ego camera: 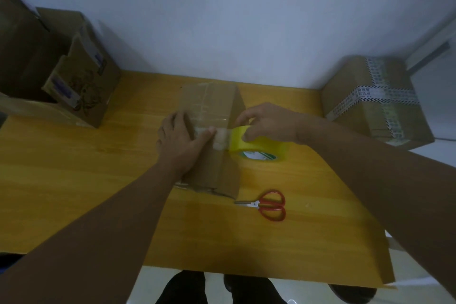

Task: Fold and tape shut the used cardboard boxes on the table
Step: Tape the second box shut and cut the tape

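Note:
A closed brown cardboard box [209, 103] lies in the middle of the yellow wooden table [74, 168]. My left hand [181, 142] lies flat on its top, and the thumb presses a strip of clear tape onto the cardboard. My right hand [266, 122] grips a yellow roll of tape [261, 147] beside the box's right edge. A stretch of clear tape runs from the roll to my left thumb. Older tape marks cross the far half of the box top.
Red-handled scissors [267, 205] lie on the table to the front right of the box. An open printed cardboard box [81, 81] stands at the back left beside further boxes. A taped box [375, 101] sits at the back right. A white wall rises behind the table.

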